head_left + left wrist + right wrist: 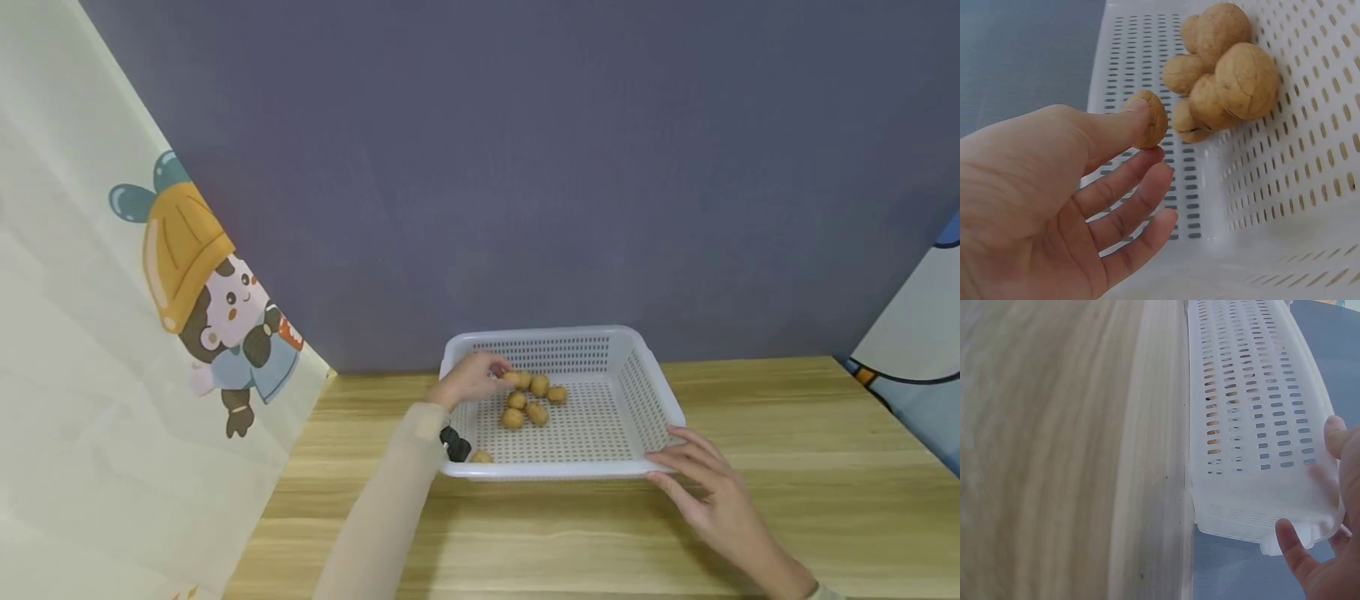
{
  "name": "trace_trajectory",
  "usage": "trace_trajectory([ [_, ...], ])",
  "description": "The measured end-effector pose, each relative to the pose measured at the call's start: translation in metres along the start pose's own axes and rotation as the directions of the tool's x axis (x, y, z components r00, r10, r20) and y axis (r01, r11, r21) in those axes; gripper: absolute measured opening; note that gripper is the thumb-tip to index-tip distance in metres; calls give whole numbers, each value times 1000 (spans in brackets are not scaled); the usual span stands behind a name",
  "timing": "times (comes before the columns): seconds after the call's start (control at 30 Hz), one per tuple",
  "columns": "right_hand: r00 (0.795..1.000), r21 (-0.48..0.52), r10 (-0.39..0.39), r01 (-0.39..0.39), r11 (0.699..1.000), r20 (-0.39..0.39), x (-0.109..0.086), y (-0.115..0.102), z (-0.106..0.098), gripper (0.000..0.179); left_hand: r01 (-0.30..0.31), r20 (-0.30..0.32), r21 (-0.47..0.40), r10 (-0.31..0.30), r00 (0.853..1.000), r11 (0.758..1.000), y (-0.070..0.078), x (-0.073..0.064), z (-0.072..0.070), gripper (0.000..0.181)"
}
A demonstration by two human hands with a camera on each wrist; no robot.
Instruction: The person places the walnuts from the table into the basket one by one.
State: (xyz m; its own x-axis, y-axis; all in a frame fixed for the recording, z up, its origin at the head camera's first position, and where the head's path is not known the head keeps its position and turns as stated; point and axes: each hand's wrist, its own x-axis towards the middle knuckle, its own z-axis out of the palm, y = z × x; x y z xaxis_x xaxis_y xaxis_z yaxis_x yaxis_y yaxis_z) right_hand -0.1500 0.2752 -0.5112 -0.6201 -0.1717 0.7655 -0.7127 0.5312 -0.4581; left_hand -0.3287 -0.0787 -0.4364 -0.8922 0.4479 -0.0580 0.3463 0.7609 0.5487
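Observation:
My left hand point(471, 380) reaches over the left side of a white perforated plastic basket point(555, 470). Its thumb and forefinger pinch a walnut point(1155, 120), while the other fingers stay loosely spread. Several more walnuts point(1246, 81) lie grouped on the basket floor beside that hand. A single walnut point(482, 457) sits apart in the front left corner, partly hidden by the rim. At the front right corner, my right hand point(712, 492) holds the basket's rim, with fingers over the edge and thumb outside, as the right wrist view point(1335, 562) also shows.
The basket stands on a wood-grain table point(540, 533) against a dark grey-blue backing point(525, 167). A pale sheet with a cartoon figure point(225, 308) hangs at the left. Another printed sheet point(915, 375) is at the right. A small black device point(455, 446) sits by the left wrist.

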Motion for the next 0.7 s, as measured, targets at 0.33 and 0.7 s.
trace_trajectory([
  [0.33, 1000, -16, 11, -11, 1000, 12, 1, -2, -1, 42, 84, 53, 34, -86, 995, 996, 4, 1, 3, 30],
  [0.7, 1000, -2, -7, 7, 1000, 3, 2, -2, -1, 38, 74, 66, 33, -76, 995, 997, 5, 3, 5, 34],
])
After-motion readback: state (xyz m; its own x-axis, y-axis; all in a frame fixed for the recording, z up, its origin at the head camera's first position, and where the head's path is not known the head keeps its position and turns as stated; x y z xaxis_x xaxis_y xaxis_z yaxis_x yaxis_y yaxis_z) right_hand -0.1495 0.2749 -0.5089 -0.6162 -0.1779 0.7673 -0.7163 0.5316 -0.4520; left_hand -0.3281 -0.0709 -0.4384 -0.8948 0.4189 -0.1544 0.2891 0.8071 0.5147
